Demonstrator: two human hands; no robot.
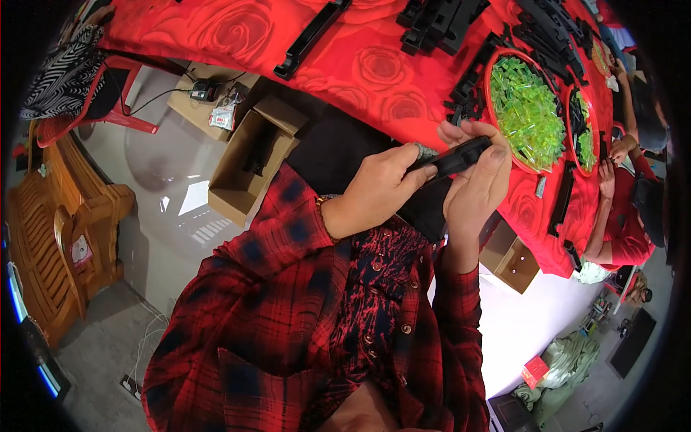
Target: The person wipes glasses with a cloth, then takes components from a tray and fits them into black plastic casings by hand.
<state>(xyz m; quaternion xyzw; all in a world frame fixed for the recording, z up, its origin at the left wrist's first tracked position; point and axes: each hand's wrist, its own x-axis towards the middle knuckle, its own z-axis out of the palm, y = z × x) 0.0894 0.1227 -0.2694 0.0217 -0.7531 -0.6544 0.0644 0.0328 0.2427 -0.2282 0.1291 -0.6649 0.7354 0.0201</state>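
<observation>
Above my lap, close to the table's near edge, a black elongated plastic part (458, 159) is held between my two hands. My left hand (380, 189) grips its near end with thumb and fingers; a beaded bracelet circles that wrist. Around the far end curl the thumb and fingers of my right hand (481, 180). The part slants up toward the right, and my fingers cover some of it. Just beyond my right hand is a red-rimmed basket (492, 108) full of small translucent yellow-green pieces (529, 111).
A red rose-patterned tablecloth (374, 68) bears a long black part (311, 39), piled black parts (443, 25) and a second basket (570, 129). One open cardboard box (234, 194) stands left, another (520, 266) right. A co-worker's hands (612, 165) are at the right; a wooden bench (65, 230) is left.
</observation>
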